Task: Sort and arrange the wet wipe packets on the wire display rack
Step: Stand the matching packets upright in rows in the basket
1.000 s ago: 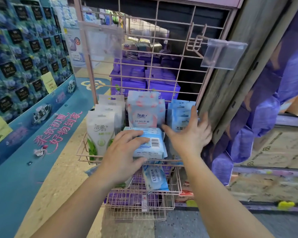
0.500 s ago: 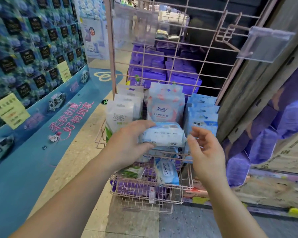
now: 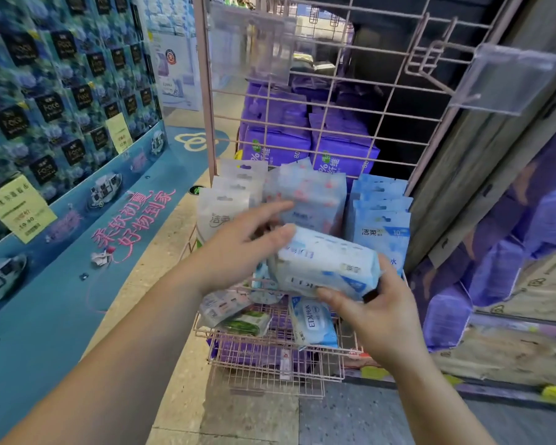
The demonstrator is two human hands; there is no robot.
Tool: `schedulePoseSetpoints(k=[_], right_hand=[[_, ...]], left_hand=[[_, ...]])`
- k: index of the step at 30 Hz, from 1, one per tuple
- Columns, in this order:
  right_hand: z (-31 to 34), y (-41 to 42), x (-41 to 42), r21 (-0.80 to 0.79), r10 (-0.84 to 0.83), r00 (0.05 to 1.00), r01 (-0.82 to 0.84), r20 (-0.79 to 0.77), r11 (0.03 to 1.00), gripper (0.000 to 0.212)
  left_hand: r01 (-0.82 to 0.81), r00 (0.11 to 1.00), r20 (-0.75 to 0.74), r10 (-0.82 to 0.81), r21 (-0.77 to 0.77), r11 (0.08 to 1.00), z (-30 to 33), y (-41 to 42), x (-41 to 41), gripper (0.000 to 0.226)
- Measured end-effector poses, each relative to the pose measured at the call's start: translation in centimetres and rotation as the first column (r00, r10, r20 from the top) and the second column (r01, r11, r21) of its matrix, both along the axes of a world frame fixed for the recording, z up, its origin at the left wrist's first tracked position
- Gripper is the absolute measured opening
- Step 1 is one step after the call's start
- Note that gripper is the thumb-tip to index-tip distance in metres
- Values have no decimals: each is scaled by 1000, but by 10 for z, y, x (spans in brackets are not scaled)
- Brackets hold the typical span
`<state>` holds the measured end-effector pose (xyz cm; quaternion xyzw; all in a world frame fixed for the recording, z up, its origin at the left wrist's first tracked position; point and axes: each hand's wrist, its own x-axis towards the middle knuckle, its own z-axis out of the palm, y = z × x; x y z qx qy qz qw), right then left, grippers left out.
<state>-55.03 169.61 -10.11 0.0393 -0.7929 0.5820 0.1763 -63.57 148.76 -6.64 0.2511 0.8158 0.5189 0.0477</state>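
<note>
blue-white wipe packet (image 3: 326,263) | lying flat, tilted | above pink wire rack (image 3: 315,101)

We see both forearms cut off by bottom frame edge. Held packet (image 3: 326,266) smeared by motion; we can't read its print. Left hand (image 3: 238,248) hides lower white packets (image 3: 220,213). Yellow price sign (image 3: 18,208), left of frame: text too small for us.
</note>
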Motion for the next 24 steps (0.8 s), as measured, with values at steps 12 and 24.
schedulePoseSetpoints(k=[12,24], right_hand=[[-94,33,40,-121,11,701,108,713,987,27],[-150,25,-43,-547,109,587,650,802,528,19]], left_hand=[[-227,959,-212,186,-184,956,-12,43,-30,56],[-412,859,-341,381,-18,911,-19,46,-34,65]])
